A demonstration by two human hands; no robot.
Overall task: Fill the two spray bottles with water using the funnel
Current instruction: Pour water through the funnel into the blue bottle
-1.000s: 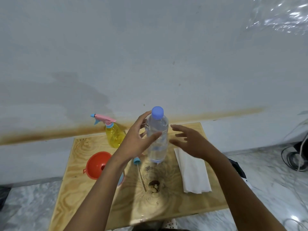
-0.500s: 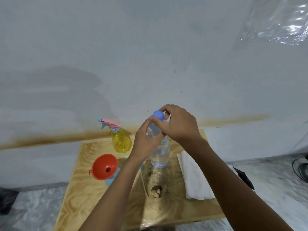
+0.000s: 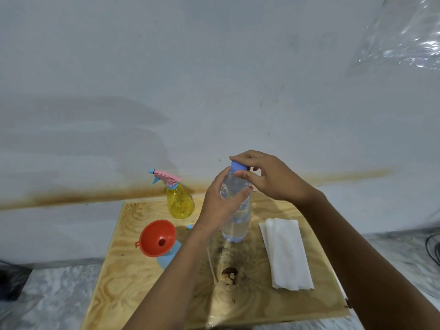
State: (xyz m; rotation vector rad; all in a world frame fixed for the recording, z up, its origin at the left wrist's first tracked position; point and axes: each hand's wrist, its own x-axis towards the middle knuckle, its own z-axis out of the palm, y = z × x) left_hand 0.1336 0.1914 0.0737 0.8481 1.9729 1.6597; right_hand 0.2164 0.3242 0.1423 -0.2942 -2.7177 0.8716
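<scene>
A clear water bottle [image 3: 237, 225] stands upright on the wooden board [image 3: 133, 277]. My left hand [image 3: 221, 203] grips its upper body. My right hand [image 3: 266, 177] pinches its blue cap [image 3: 238, 166] from above. An orange funnel [image 3: 157, 238] sits in the neck of a light blue spray bottle [image 3: 170, 257] at the left, mostly hidden under the funnel and my left arm. Its removed spray head with a thin tube [image 3: 212, 265] lies on the board beside it, partly behind my arm. A yellow spray bottle [image 3: 179, 203] with a pink and blue trigger head stands at the back.
A folded white cloth [image 3: 285, 253] lies on the board's right side. A dark knot hole [image 3: 229, 273] marks the board's middle. A white wall rises close behind the board. Marble floor surrounds it, with dark cables [image 3: 433, 246] at the far right.
Both hands came in from beside the water bottle; the left now grips its body and the right pinches the cap. The view shifted slightly.
</scene>
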